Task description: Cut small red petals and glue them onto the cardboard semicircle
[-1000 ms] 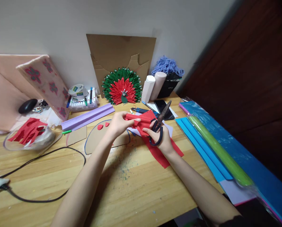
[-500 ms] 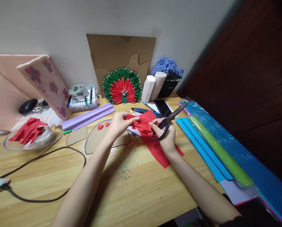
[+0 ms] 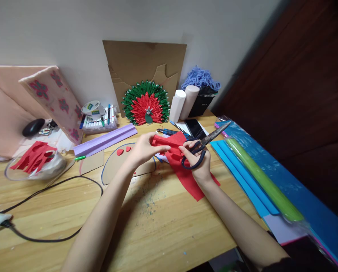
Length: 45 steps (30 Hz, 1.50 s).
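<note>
Between my hands is a folded strip of red crepe paper point(image 3: 170, 141). My left hand point(image 3: 144, 149) pinches its left end between thumb and fingers. My right hand point(image 3: 199, 162) holds the strip's right end with thumb and fingertips, while dark-handled scissors point(image 3: 214, 136) hang on that same hand, blades pointing up and right. A larger red crepe sheet point(image 3: 190, 181) lies on the table beneath. To the left, partly behind my left wrist, sits a cardboard semicircle point(image 3: 115, 166) edged in blue, with two small red petal-shaped pieces point(image 3: 120, 152) on it.
A red and green paper peacock point(image 3: 148, 107) leans against a cardboard sheet point(image 3: 146, 56). Markers point(image 3: 98, 122), a purple folded strip point(image 3: 106, 140) and a bowl of red scraps point(image 3: 34, 158) stand left. Blue and green rolls point(image 3: 262, 177) lie right. A black cable point(image 3: 92, 179) loops across the table.
The red strip looks more tightly folded together. My left thumb has shifted slightly right along it, and the scissors have tilted a little to the right.
</note>
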Tool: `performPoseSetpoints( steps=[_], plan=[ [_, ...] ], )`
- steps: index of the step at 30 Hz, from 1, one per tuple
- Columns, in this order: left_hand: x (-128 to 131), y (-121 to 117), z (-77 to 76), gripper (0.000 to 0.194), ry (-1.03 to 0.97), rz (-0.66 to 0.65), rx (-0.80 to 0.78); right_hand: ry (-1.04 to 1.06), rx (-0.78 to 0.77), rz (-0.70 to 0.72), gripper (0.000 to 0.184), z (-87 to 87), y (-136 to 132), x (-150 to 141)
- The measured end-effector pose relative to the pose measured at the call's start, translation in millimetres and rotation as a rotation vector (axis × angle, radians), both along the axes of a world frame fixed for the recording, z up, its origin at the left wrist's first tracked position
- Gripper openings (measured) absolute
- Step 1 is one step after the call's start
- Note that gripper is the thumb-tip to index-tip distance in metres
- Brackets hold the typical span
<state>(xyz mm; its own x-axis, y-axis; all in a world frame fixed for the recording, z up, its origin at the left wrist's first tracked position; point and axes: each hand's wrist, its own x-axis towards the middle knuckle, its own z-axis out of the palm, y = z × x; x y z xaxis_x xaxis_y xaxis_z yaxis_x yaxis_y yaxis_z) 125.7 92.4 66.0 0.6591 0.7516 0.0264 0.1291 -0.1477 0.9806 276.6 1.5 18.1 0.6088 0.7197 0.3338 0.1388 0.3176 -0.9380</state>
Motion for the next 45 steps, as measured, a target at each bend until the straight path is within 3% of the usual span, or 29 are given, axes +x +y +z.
performPoseSetpoints(
  steps=[6,21,27,35,45],
  plan=[
    [1.6,2.4,-4.3,0.026,-0.059,-0.054,-0.129,-0.116,-0.009,-0.081,0.024,-0.8,-0.4,-0.4],
    [3.0,-2.0,-0.8,0.026,0.026,0.022,-0.074,-0.199,-0.004,-0.134,0.02,1.8,-2.8,-7.3],
    [3.6,-1.8,-2.4,0.027,-0.035,0.035,-0.078,-0.049,0.035,-0.029,0.03,2.7,-5.6,-10.3],
    [5.8,-3.4,-1.0,0.028,-0.008,0.019,-0.064,-0.135,0.001,-0.17,0.023,4.4,-2.5,-8.4],
    [7.7,-5.2,-3.5,0.029,-0.078,0.028,-0.152,-0.154,-0.053,-0.149,0.022,0.6,-3.5,-9.7]
  ],
)
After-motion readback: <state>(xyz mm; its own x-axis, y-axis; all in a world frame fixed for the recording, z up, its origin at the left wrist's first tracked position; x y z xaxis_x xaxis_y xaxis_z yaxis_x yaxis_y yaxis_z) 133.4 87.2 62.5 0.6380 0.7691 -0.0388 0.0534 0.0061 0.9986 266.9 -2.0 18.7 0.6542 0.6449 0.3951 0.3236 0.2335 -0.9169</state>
